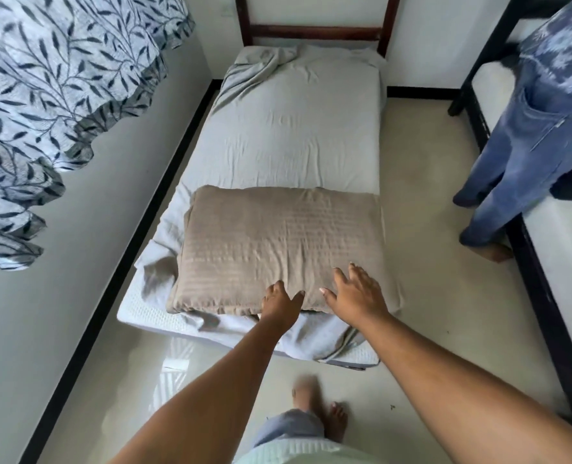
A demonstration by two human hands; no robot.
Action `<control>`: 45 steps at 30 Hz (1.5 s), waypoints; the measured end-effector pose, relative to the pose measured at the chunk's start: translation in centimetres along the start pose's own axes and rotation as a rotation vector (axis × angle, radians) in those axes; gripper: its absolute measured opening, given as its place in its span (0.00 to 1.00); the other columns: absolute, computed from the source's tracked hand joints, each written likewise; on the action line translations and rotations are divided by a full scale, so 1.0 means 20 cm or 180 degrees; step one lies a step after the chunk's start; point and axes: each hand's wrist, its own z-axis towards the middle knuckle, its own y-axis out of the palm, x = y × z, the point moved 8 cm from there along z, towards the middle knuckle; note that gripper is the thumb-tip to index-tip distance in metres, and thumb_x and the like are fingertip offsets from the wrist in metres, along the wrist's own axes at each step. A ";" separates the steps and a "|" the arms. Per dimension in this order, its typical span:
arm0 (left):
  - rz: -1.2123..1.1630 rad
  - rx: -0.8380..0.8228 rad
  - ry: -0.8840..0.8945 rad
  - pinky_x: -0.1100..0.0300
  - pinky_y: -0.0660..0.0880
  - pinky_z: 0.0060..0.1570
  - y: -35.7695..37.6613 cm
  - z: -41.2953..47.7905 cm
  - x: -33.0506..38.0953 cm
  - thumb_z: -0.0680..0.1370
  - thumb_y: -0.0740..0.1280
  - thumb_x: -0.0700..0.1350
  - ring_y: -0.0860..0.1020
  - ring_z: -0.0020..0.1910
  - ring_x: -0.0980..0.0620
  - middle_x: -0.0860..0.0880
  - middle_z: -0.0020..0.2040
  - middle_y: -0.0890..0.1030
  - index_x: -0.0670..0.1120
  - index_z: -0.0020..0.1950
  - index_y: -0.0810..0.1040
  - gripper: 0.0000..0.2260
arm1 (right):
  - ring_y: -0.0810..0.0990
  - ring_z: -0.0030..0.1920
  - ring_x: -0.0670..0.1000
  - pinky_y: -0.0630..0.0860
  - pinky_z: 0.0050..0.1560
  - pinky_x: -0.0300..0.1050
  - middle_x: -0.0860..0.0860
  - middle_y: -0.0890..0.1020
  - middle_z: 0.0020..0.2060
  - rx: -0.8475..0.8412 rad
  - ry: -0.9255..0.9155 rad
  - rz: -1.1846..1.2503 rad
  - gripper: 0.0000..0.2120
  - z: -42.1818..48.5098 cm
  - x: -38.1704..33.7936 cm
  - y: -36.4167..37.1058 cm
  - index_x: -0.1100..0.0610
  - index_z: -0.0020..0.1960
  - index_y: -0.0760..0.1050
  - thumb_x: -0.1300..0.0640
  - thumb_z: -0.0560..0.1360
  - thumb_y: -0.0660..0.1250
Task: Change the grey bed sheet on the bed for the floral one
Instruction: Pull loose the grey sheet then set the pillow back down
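- Far left: a leaf-print fabric (43, 95) is being seen hanging against the wall. Curtain or the floral sheet, it cannot be told.
- Bed, centre: the grey bed sheet (294, 128) is being kept on the mattress, rumpled near the wooden headboard (314, 30) and pulled loose at the near end, where a white mattress corner (137, 316) is being exposed.
- A taupe pillow (278, 246) is being carried by the sheet at the near end.
- Left hand (279, 304): the pillow's near edge is being touched, thumb splayed. Whether the fingers are gripping cannot be told.
- Right hand (355, 296): fingers are being held spread and relaxed over the pillow's near right part, nothing grasped.
- Right: a second person in jeans (519, 145) is being seen standing beside a dark-framed second bed (546, 296).
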 end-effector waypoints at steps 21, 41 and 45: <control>-0.0296 0.0541 -0.0412 0.49 0.62 0.71 0.10 0.47 0.46 0.82 0.62 0.57 0.65 0.73 0.38 0.39 0.74 0.66 0.38 0.74 0.64 0.28 | 0.53 0.81 0.59 0.56 0.79 0.55 0.60 0.54 0.81 -0.0170 -0.0714 -0.0243 0.36 0.71 0.28 -0.34 0.53 0.82 0.56 0.33 0.81 0.52; -0.2234 0.1569 -0.2900 0.46 0.73 0.66 0.64 0.41 0.77 0.77 0.68 0.62 0.72 0.68 0.37 0.37 0.70 0.72 0.37 0.73 0.65 0.36 | 0.56 0.81 0.57 0.57 0.78 0.53 0.60 0.56 0.81 -0.1081 -0.2303 -0.1055 0.39 1.60 0.56 -0.64 0.59 0.81 0.54 0.34 0.81 0.56; -0.2822 0.1768 -0.3130 0.45 0.72 0.67 0.76 0.40 0.65 0.75 0.70 0.63 0.72 0.68 0.37 0.38 0.69 0.72 0.37 0.72 0.66 0.38 | 0.54 0.81 0.58 0.54 0.77 0.52 0.59 0.53 0.82 -0.1314 -0.2389 -0.1170 0.39 1.61 0.48 -0.59 0.59 0.82 0.50 0.36 0.82 0.56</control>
